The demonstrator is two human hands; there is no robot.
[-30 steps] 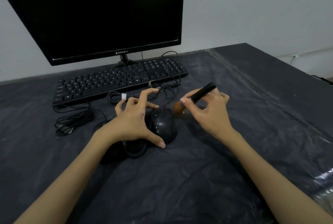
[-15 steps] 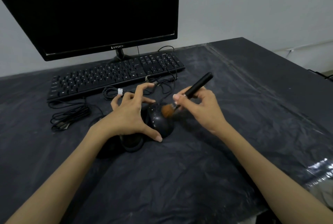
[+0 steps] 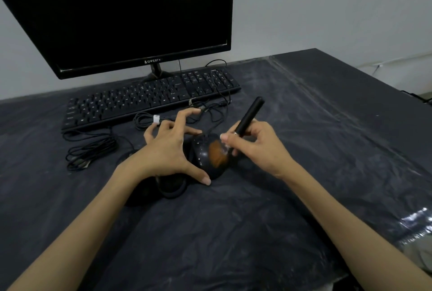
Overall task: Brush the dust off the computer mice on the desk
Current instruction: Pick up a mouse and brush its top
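A glossy black mouse [image 3: 203,152] lies at the desk's middle. My left hand [image 3: 167,150] steadies it, thumb along its near edge and fingers spread over its far side. My right hand [image 3: 253,144] is shut on a brush with a black handle [image 3: 249,115]. Its brown bristles [image 3: 217,156] press flat on the mouse's right half. A second black mouse [image 3: 171,185] lies just under my left wrist, partly hidden. A third dark shape further left is mostly covered by my forearm.
A black keyboard [image 3: 149,98] and a dark monitor [image 3: 121,17] stand behind the mice. Loose coiled cables [image 3: 90,150] lie left of and behind the mice. Wrinkled black plastic sheeting [image 3: 233,232] covers the desk. The desk edge runs along the right [image 3: 374,75].
The brush head has swept leftward and down, from beside the mouse's right edge onto its top. My left hand has kept its hold on the mouse.
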